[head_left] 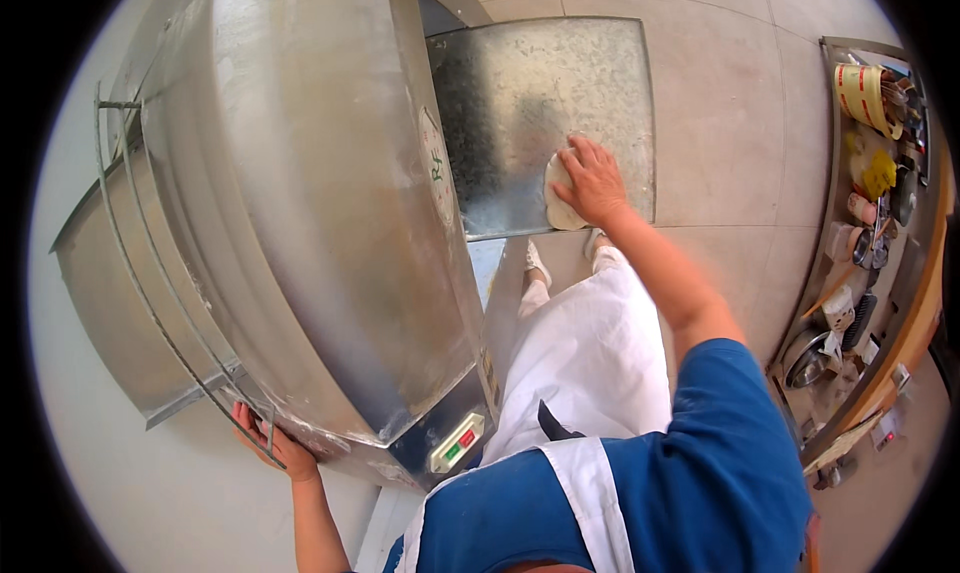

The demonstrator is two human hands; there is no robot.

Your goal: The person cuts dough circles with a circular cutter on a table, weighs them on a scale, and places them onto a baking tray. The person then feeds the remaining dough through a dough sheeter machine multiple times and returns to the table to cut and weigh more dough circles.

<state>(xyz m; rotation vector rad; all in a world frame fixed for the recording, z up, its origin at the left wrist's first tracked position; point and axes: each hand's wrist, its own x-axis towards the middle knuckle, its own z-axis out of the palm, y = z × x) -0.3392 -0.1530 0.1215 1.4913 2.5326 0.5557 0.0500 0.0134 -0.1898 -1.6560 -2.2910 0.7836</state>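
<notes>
A pale, flattened piece of dough [563, 211] lies at the near edge of a sheet-metal tray [590, 73] that sticks out from the machine. My right hand [596, 181] rests on it with the fingers spread, covering its right part. To the left stands a large, curved metal machine [310, 173] with white smears on its casing. Low on its left side, my left hand [285, 451] is closed around the lower end of a bent metal guard rail [150, 293]; part of the fingers is hidden behind the rods.
A switch box [459, 443] with a green and a red button sits on the machine's near corner. Along the right, a shelf [815, 303] holds a yellow tub [867, 98], a metal bowl [806, 361] and several small tools. Pale floor tiles [720, 143] separate tray and shelf.
</notes>
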